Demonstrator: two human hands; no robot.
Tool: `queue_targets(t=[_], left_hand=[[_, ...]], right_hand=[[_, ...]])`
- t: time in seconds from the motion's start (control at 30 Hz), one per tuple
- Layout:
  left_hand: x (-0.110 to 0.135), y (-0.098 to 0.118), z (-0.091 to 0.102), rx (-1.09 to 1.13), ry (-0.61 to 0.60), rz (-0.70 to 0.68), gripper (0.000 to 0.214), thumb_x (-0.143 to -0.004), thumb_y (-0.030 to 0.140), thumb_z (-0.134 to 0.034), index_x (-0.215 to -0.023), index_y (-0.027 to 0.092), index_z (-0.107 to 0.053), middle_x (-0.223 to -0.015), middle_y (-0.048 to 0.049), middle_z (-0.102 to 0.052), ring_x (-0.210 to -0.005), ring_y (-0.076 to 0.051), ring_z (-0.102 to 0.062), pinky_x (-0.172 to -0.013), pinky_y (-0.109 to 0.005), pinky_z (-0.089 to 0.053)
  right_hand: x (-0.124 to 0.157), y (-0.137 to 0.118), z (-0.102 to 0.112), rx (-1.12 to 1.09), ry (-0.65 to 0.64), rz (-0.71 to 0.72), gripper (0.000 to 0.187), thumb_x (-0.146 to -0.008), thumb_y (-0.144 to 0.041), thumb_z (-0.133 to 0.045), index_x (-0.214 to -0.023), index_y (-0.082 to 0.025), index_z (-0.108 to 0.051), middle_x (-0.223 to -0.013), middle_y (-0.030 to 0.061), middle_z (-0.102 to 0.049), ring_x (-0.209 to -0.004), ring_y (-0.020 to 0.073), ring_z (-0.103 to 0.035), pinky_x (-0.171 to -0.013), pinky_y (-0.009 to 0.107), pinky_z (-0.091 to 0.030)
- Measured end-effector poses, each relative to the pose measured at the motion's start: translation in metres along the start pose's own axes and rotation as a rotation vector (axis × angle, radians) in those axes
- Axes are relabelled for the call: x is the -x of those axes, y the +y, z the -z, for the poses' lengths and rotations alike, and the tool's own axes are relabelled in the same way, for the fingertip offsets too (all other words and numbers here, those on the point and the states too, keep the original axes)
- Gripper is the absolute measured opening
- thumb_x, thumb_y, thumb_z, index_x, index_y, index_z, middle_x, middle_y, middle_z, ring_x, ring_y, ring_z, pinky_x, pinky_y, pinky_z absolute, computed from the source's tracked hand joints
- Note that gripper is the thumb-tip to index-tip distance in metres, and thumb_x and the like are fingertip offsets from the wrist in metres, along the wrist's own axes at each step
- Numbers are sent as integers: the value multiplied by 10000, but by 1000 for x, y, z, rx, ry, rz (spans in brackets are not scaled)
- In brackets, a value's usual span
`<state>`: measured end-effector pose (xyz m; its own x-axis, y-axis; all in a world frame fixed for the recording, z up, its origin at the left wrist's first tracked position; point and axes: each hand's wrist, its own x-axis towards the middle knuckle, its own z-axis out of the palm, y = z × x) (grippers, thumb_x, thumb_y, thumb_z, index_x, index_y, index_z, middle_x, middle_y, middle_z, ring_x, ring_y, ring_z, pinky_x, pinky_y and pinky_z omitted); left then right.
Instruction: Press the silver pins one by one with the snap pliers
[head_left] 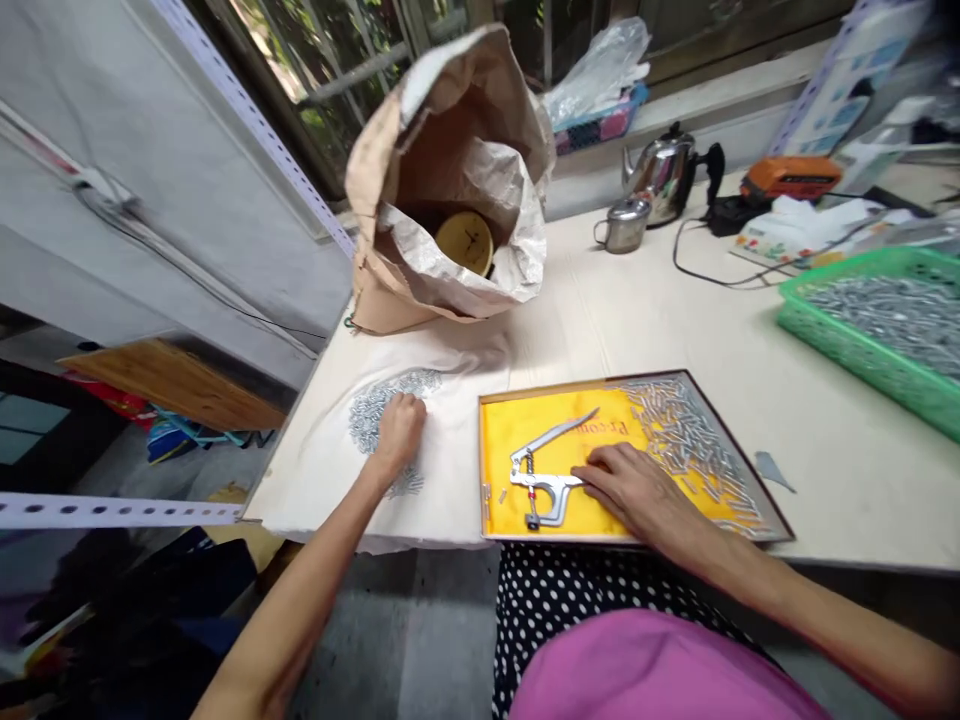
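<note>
My left hand [402, 428] is at a pile of small grey metal pieces [367, 412] on a white cloth at the table's left. Its fingers are curled together, and whatever is in them is hidden. More of these pieces lie just below the hand. To the right, my right hand [637, 487] grips one handle of silver hand pliers [551, 482], its fingers over the handle's end. The pliers lie above a shallow tray [486, 420] lined in yellow with red lettering. Slim metal pieces [686, 440] fill the tray's right side.
Behind the cloth stands a large open paper sack [375, 290] with a round yellow object [465, 243] inside. A green basket [862, 350] of metal pieces is at the right. Further back are a steel kettle [664, 175], a metal cup [624, 228] and an orange battery pack [791, 178].
</note>
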<state>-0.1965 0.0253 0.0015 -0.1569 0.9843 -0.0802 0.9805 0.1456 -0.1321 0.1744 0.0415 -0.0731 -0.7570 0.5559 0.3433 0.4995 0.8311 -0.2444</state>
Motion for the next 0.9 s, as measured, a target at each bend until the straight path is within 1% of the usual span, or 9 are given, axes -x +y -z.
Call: queue_targets(t=[0.07,0.13,0.23,0.3,0.4,0.53,0.67,0.77,0.9], left_hand=[[11,17,9,241,131,25,239,-913,217,-497,-905,159,-729,-972,-125,-717,-966,-261,-609,-855,-348,-457],[29,41,19,534,134,59,218,-885,312,-555,-881,193,-737,-888,-67,-737,-796,-208,-632,-792,-317,-475],[61,84,31,895,-4,105,226,-824,399,-629,-847,200,-732,-792,-32,-733,-675,-173,-620,-688,-280,-483],[78,109,32,1046,-122,91,241,-817,418,-639,-834,190,-718,-779,-32,-730,-665,-170,-622,-643,-266,-481],[89,134,26,1037,-235,-50,224,-882,385,-577,-868,193,-691,-867,-44,-736,-777,-183,-655,-703,-266,-494],[90,142,22,676,-275,-229,191,-946,304,-483,-887,206,-636,-904,-59,-705,-835,-200,-647,-758,-288,-480],[95,132,29,411,-206,-153,223,-966,308,-437,-944,210,-636,-908,-74,-701,-812,-215,-649,-717,-292,-458],[100,125,33,538,-158,-17,203,-928,355,-498,-931,226,-655,-895,-46,-723,-769,-195,-649,-696,-271,-456],[97,129,27,989,-207,214,306,-798,496,-637,-839,194,-667,-759,-19,-693,-617,-149,-587,-578,-242,-447]], right_hand=[[-8,-4,10,22,-87,-27,166,-976,-218,-532,-989,-216,-698,-938,78,-630,-885,218,-506,-767,343,-364],[-16,-5,17,27,-146,-15,180,-986,-289,-543,-920,-194,-682,-911,77,-627,-876,218,-486,-757,342,-328],[-25,-2,19,0,-223,35,186,-997,-265,-523,-884,-173,-638,-862,62,-623,-825,192,-458,-719,325,-276],[-27,1,18,-31,-239,69,195,-1011,-245,-494,-879,-174,-619,-847,49,-620,-811,182,-453,-707,319,-255],[-25,6,17,-69,-241,75,199,-1022,-220,-461,-886,-178,-601,-850,35,-616,-765,166,-444,-672,315,-228],[-24,9,17,-88,-278,68,181,-1016,-191,-450,-898,-179,-586,-867,26,-612,-735,153,-443,-640,317,-205],[-23,10,19,-56,-271,68,188,-1014,-159,-428,-902,-182,-578,-883,26,-612,-749,154,-459,-646,329,-209],[-21,11,23,-7,-252,64,195,-1004,-123,-417,-917,-184,-580,-898,35,-621,-756,156,-465,-643,339,-208],[-19,14,31,18,-244,75,206,-1004,-113,-405,-941,-189,-586,-908,42,-630,-781,164,-476,-640,339,-211]])
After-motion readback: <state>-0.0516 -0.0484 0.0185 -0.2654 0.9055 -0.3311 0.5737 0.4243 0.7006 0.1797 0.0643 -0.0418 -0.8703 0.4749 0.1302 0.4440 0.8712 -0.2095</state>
